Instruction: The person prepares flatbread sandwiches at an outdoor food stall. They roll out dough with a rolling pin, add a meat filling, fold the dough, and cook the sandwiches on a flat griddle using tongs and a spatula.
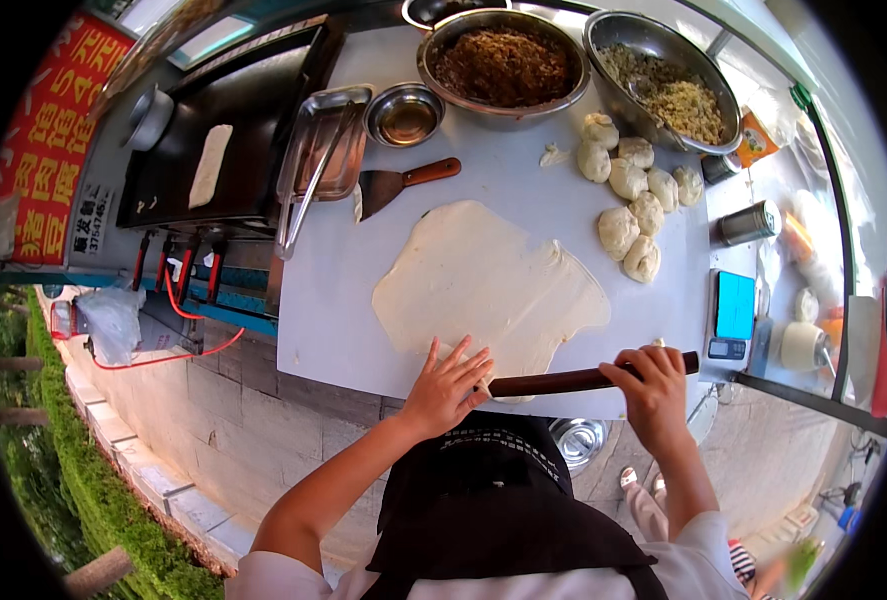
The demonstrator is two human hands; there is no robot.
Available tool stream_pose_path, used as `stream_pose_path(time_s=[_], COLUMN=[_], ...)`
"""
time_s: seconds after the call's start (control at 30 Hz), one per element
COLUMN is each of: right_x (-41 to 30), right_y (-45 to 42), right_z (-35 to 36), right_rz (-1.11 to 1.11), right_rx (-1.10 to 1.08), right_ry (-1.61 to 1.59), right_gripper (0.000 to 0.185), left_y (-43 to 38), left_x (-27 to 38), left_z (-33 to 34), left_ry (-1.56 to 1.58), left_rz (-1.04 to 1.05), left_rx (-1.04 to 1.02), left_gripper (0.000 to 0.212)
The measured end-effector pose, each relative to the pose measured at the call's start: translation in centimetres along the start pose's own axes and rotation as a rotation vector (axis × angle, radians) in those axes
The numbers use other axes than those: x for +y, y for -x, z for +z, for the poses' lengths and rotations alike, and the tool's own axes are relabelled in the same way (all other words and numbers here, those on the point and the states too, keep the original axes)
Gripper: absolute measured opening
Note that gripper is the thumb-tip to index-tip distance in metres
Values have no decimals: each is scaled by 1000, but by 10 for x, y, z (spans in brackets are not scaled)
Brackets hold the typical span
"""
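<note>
A thin, uneven sheet of dough [481, 277] lies spread on the pale work board [323, 322]. Its near edge reaches a dark wooden rolling pin [556, 382] close to the front of the board. My right hand [649, 394] is wrapped around the pin near its right end. Fingers spread, my left hand [447, 386] rests on the dough's near edge, beside the pin's left end. A bit of dough shows by the left thumb; whether the thumb presses on it or on the pin is hidden.
Several dough balls [627, 180] sit at right, below two steel bowls of filling [503, 64]. A scraper [406, 184], an oil bowl [404, 116] and a tray with tongs [323, 150] stand at left. A dough strip [210, 165] lies on the griddle [252, 112]. A scale [732, 315] is far right.
</note>
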State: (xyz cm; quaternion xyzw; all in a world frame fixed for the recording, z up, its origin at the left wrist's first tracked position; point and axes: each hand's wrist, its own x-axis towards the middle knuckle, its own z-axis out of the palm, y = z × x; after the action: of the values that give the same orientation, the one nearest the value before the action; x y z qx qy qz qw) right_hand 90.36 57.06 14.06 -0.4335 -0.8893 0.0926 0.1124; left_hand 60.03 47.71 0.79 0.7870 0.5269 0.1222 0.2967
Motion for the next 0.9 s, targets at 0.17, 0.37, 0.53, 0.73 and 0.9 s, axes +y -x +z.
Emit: stream_pose_path(time_s=[0.17, 0.37, 0.53, 0.73, 0.9], right_x=[-14, -89, -121, -131, -123], right_y=[20, 29, 60, 79, 93], right_z=[-16, -20, -37, -22, 12], right_rz=[297, 317, 427, 556, 631], right_rx=[-40, -40, -98, -63, -23], right_ry=[122, 328, 308, 198, 135], right_gripper=[27, 25, 23, 35, 35], left_y=[-2, -16, -17, -16, -22], left_x=[-11, -24, -35, -21, -28], left_z=[14, -7, 1, -3, -3], left_ry=[176, 329, 321, 283, 325], left_rz=[43, 105, 135, 177, 37], left_rx=[64, 51, 103, 112, -101], left_gripper=[49, 30, 19, 12, 14])
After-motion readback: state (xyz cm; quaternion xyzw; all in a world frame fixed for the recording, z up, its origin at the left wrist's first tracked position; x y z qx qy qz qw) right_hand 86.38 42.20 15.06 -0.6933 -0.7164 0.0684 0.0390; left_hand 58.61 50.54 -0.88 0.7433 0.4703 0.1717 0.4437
